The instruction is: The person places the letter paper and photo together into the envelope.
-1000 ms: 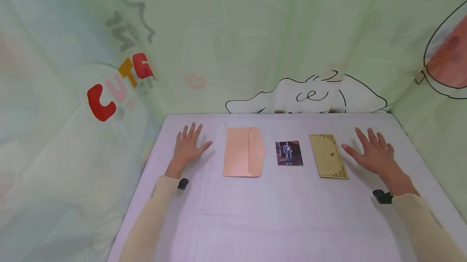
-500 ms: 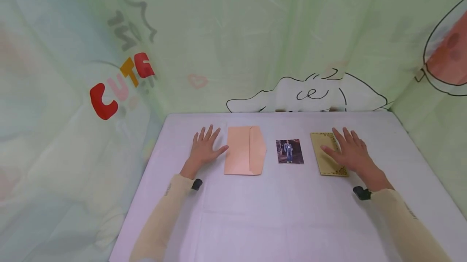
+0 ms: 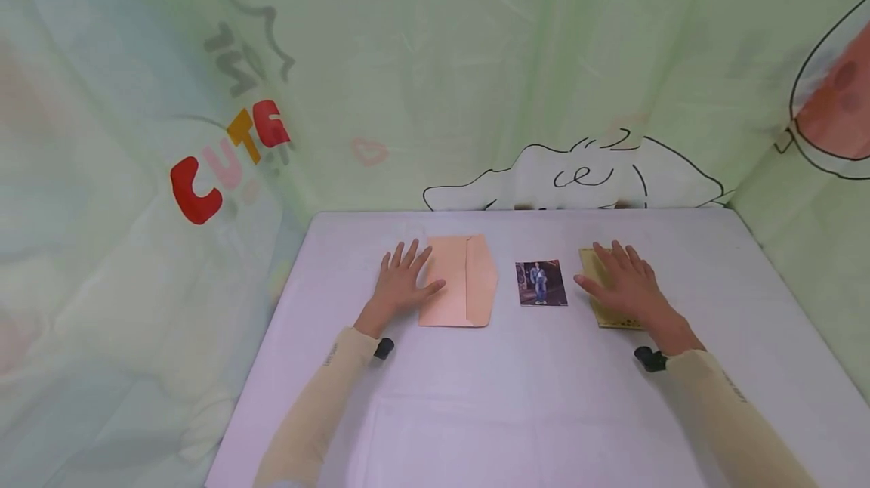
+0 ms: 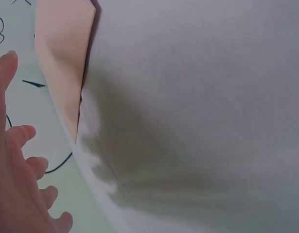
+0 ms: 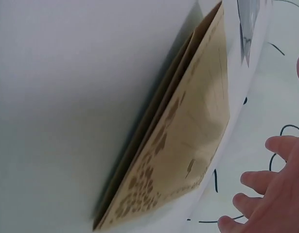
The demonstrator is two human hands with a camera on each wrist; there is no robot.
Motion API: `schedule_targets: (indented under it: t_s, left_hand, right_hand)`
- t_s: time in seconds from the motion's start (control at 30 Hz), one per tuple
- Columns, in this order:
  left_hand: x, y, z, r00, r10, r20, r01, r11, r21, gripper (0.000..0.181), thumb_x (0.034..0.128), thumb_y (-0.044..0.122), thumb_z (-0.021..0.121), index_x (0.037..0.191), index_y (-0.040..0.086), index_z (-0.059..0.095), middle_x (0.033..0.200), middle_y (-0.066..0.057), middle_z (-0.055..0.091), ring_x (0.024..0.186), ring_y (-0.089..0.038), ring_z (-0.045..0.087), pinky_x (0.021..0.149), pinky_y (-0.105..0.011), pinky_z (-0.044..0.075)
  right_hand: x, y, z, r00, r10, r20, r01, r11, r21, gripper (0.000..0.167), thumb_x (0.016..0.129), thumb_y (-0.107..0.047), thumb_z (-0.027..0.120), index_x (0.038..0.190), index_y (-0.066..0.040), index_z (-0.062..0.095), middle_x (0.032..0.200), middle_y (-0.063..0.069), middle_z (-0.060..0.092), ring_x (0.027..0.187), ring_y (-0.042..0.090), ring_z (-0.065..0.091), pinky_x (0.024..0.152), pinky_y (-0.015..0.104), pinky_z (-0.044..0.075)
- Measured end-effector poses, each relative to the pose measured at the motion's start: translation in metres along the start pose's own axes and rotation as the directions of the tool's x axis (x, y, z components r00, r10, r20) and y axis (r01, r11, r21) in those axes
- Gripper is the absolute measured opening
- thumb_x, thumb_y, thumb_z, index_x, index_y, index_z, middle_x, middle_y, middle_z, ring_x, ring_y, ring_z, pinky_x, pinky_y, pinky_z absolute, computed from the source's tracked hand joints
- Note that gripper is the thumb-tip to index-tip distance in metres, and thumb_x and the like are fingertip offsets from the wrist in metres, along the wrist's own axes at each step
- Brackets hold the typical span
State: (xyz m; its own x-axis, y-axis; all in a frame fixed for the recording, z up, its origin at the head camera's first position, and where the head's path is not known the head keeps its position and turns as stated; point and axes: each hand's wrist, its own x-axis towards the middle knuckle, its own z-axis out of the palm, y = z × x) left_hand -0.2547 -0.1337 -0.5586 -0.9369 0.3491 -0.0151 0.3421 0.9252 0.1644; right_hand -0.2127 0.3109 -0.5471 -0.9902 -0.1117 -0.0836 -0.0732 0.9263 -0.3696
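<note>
Head: over the white cloth-covered worktop (image 3: 476, 405), the left hand (image 3: 398, 288), grip wide, partly blocks a peach rectangular paper envelope (image 3: 464, 295); the right hand (image 3: 625, 288), equally wide, hides much of a yellowish rectangular card (image 3: 594, 267); a small dark glossy photo (image 3: 541, 283) lies between. Both hands have moved inward. Left wrist: hand and envelope stand apart. Right wrist: likewise the card (layered, brown-patterned).

A passable gap separates the envelope (image 3: 458, 282) from the photo (image 3: 541, 283).
</note>
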Motion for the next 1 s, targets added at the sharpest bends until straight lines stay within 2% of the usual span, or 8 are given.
schedule_targets:
  t_s: [0.23,0.5,0.7,1.0]
  left_hand:
    - [0.003,0.013,0.003,0.999,0.031,0.019,-0.032,0.999,0.033,0.083,0.0950,0.071,0.043,0.161,0.024,0.023,0.171,-0.007,0.011,0.156,-0.038,0.012,0.122,-0.061,0.016]
    - [0.005,0.026,0.007,0.997,0.058,0.051,-0.057,0.998,-0.017,0.082,0.0957,0.070,0.043,0.161,0.025,0.022,0.171,-0.008,0.009,0.156,-0.038,0.011,0.122,-0.060,0.014]
    - [0.010,0.032,0.012,0.994,0.083,0.077,-0.082,0.996,-0.019,0.082,0.0960,0.072,0.038,0.162,0.027,0.019,0.171,-0.005,0.005,0.157,-0.038,0.007,0.123,-0.058,0.013]
    - [0.014,0.043,0.014,0.989,0.127,0.071,-0.127,0.992,-0.005,0.083,0.0956,0.072,0.039,0.162,0.026,0.019,0.171,-0.006,0.006,0.157,-0.036,0.007,0.123,-0.057,0.015]
  right_hand:
    - [0.006,-0.015,0.013,0.999,-0.048,-0.002,0.048,0.999,0.002,0.096,0.095,-0.071,0.045,0.161,-0.007,0.014,0.163,0.034,0.005,0.149,0.057,0.001,0.114,0.075,0.004]
    - [0.007,-0.040,0.022,0.996,-0.088,0.001,0.088,0.996,0.017,0.093,0.096,-0.066,0.048,0.160,-0.006,0.018,0.163,0.034,0.008,0.151,0.055,0.004,0.117,0.071,0.005]
    - [0.013,-0.055,0.031,0.991,-0.131,0.000,0.131,0.991,-0.012,0.088,0.098,-0.061,0.050,0.159,-0.004,0.021,0.163,0.034,0.010,0.151,0.054,0.007,0.118,0.070,0.008]
    - [0.021,-0.087,0.039,0.987,-0.162,0.021,0.162,0.987,-0.006,0.090,0.096,-0.063,0.053,0.160,-0.008,0.024,0.165,0.030,0.011,0.152,0.050,0.008,0.121,0.065,0.010]
